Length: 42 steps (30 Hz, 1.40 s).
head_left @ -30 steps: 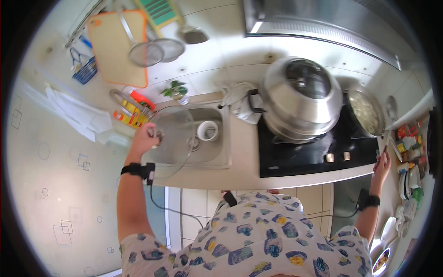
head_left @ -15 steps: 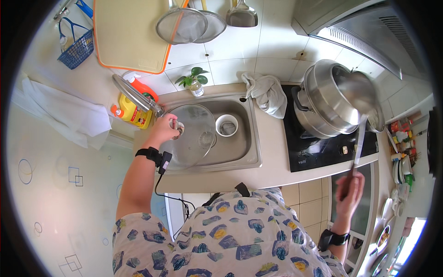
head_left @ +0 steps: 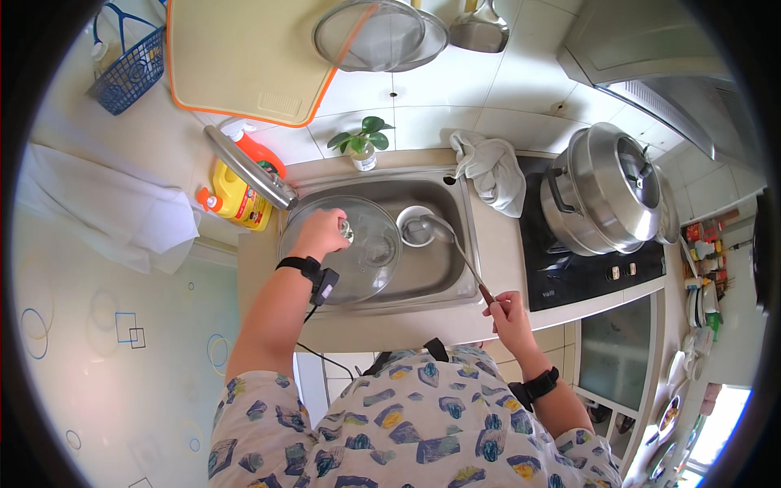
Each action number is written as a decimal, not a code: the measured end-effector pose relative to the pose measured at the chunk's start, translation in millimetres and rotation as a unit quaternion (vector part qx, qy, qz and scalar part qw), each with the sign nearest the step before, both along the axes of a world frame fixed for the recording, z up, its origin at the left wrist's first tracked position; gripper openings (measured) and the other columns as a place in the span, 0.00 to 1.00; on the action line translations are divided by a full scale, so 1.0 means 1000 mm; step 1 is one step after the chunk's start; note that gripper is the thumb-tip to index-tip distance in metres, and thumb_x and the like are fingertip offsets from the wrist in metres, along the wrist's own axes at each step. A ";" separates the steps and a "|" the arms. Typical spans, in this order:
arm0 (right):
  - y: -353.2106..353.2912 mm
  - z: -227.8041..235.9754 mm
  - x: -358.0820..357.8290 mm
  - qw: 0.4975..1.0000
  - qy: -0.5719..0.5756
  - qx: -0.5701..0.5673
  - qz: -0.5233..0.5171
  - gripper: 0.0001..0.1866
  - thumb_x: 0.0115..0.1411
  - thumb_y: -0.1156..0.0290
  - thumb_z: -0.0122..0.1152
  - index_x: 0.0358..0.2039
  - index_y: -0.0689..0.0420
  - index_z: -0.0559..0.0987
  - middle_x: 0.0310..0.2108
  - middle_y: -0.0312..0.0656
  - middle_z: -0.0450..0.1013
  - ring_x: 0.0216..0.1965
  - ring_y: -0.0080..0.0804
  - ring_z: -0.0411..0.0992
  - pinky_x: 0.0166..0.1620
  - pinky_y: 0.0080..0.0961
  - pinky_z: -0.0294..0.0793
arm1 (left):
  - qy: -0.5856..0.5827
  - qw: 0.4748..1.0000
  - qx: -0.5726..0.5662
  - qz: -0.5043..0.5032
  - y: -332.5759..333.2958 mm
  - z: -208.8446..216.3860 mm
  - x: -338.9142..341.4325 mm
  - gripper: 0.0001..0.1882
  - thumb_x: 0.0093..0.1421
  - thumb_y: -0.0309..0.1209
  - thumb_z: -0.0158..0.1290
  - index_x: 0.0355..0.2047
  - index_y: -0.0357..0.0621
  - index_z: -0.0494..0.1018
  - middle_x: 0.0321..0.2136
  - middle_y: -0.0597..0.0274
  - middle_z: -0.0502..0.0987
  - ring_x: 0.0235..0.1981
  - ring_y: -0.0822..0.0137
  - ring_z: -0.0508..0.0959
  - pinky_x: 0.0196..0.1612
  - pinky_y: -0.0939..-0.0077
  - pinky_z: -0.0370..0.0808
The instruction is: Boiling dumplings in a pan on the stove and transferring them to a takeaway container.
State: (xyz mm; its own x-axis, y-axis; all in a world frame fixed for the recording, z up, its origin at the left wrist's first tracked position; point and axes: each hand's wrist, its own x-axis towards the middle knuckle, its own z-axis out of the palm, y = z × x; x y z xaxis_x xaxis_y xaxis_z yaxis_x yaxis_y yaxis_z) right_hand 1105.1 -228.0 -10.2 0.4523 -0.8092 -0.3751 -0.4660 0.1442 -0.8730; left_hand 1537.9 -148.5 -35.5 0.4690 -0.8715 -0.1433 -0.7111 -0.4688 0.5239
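My left hand (head_left: 322, 233) is closed on the knob of a round glass lid (head_left: 368, 275), which covers the left part of the steel sink (head_left: 443, 198). In my right hand (head_left: 511, 320), at the front edge of the counter, is the brown grip of a long-handled metal ladle (head_left: 464, 254). The ladle's head hangs over the right rim of a small white bowl (head_left: 407, 217) in the sink. Whether the two touch, I cannot tell. Something grey shows inside the bowl, partly hidden by the ladle.
A lidded steel steamer pot (head_left: 579, 199) stands on the black cooktop (head_left: 561, 281) at right. A crumpled cloth (head_left: 493, 175) lies between sink and cooktop. Behind the sink are a faucet (head_left: 250, 171), a yellow pump bottle (head_left: 237, 197) and a potted plant (head_left: 364, 152).
The ladle has swung left and down, from in front of the steamer pot to over the white bowl, with my right hand. My left hand stays on the lid's knob. The view has shifted slightly.
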 end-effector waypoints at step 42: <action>-0.037 -0.022 -0.034 0.968 0.108 -0.202 0.102 0.16 0.57 0.64 0.62 0.45 0.56 0.76 0.42 0.46 0.73 0.36 0.40 0.76 0.42 0.30 0.76 | -0.046 0.920 -0.385 -0.059 -0.051 0.188 -0.044 0.07 0.56 0.34 0.60 0.28 0.44 0.77 0.20 0.61 0.75 0.22 0.59 0.75 0.28 0.68 0.71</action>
